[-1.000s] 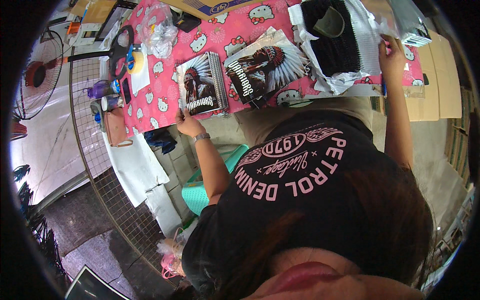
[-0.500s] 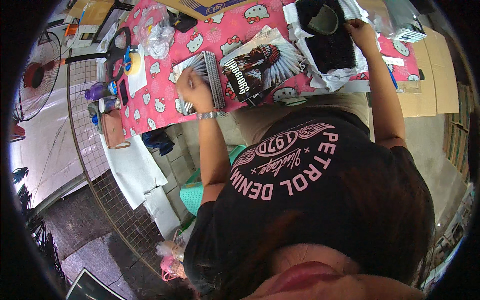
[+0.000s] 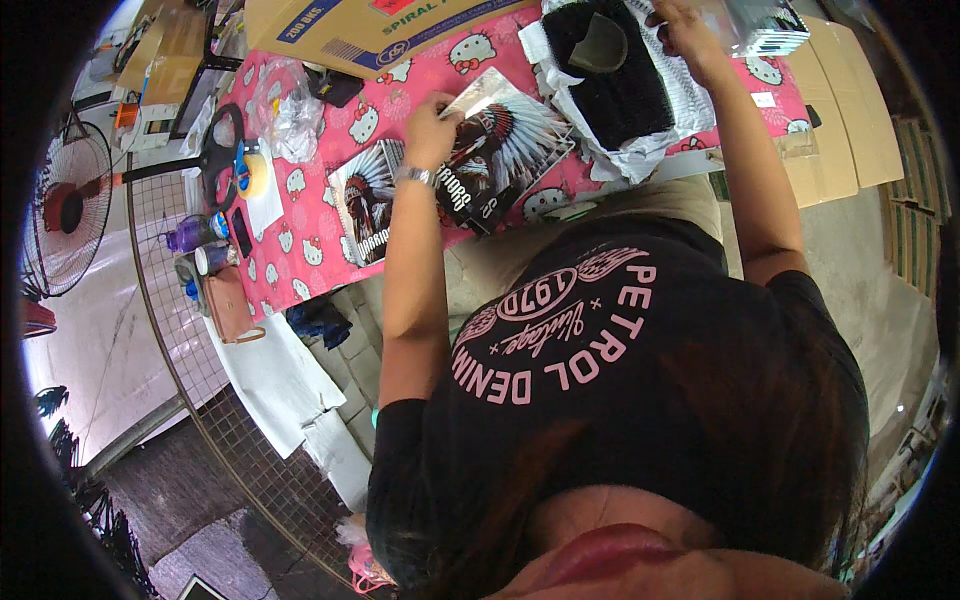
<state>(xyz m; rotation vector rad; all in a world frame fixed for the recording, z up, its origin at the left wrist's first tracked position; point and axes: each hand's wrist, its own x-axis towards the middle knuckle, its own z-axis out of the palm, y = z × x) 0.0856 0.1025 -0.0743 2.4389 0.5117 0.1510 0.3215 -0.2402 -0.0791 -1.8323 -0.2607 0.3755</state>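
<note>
Moved since the earlier frame: your left hand [image 3: 433, 134], from spiral-bound stack [image 3: 363, 205] to cover pile [image 3: 505, 145]. Pink surface [image 3: 318, 215] beneath; bristled black pad [image 3: 626, 118] right of cover pile, spiral-bound stack left. Left hand: fingers curled at cover pile's upper-left corner, hold unclear; uneven pinch could skew sheets. Your right hand [image 3: 688, 42], upper right of cover pile: half-curled, can't tell if gripping; a brush could shift the pad.

Head cam: fisheye at head height, above and behind left hand [image 3: 433, 132] and right hand [image 3: 690, 42], pitched steeply down. Shirt [image 3: 610, 430] close, behind hands; table [image 3: 315, 200] farther, under and around them.
</note>
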